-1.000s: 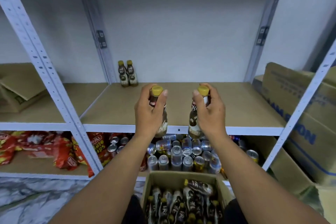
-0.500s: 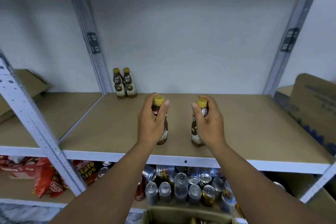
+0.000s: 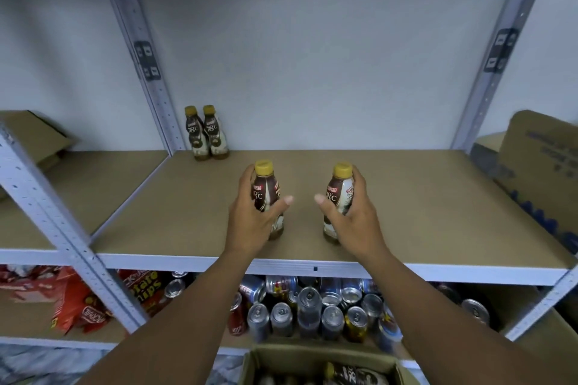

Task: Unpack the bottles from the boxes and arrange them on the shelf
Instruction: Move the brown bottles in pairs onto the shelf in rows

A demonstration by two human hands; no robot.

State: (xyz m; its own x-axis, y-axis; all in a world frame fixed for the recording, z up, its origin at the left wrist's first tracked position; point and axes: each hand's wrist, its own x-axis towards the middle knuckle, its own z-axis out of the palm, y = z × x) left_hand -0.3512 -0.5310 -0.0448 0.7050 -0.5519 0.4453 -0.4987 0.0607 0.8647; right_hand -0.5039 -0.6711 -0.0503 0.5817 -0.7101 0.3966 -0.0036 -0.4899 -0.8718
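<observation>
Two brown coffee bottles with yellow caps stand upright on the tan shelf board near its front edge. My left hand grips the left bottle from the left, fingers round its back and thumb pointing off its front. In mirror fashion, my right hand grips the right bottle. Another pair of the same bottles stands side by side at the back left corner. An open cardboard box at the bottom edge holds more bottles.
Grey metal uprights frame the shelf bay. Several drink cans crowd the lower shelf, with red chip packets to their left. A large cardboard box sits at the right, and flattened cardboard at the left.
Both hands have carried the bottles forward over the shelf and down until they stand on the board. My thumbs have lifted off the bottles. The view has moved closer.
</observation>
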